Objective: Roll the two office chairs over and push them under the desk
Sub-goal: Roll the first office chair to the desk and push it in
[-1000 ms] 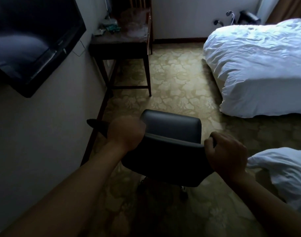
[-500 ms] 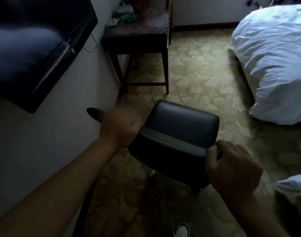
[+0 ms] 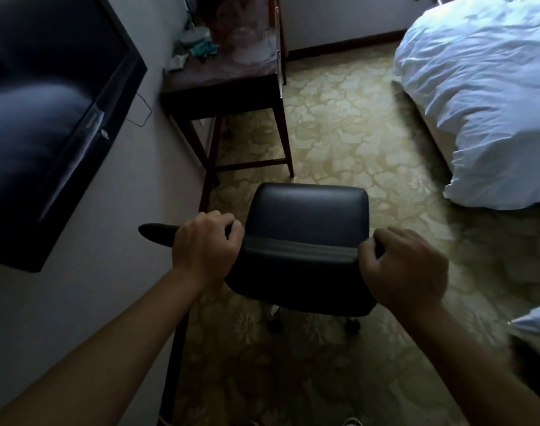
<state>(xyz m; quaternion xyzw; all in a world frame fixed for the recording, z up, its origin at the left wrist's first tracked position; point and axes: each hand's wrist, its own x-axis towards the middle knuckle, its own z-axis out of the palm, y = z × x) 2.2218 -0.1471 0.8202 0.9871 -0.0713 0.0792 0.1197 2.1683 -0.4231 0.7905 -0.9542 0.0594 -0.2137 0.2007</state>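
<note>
Since the earlier frames the office chair [image 3: 308,216] has squared up nearer the desk [image 3: 231,84]; left hand [image 3: 207,244] and right hand [image 3: 406,269] each clamp a closed grip on its backrest top.

Two bare forearms, no sleeves in view. Left hand [image 3: 207,247] and right hand [image 3: 405,269] both bare: no gloves, rings, watch or bands on the wrists. Knuckles and backs of hands facing camera. Tip of a white shoe [image 3: 352,422] at bottom edge. Nothing else of clothing visible.
</note>
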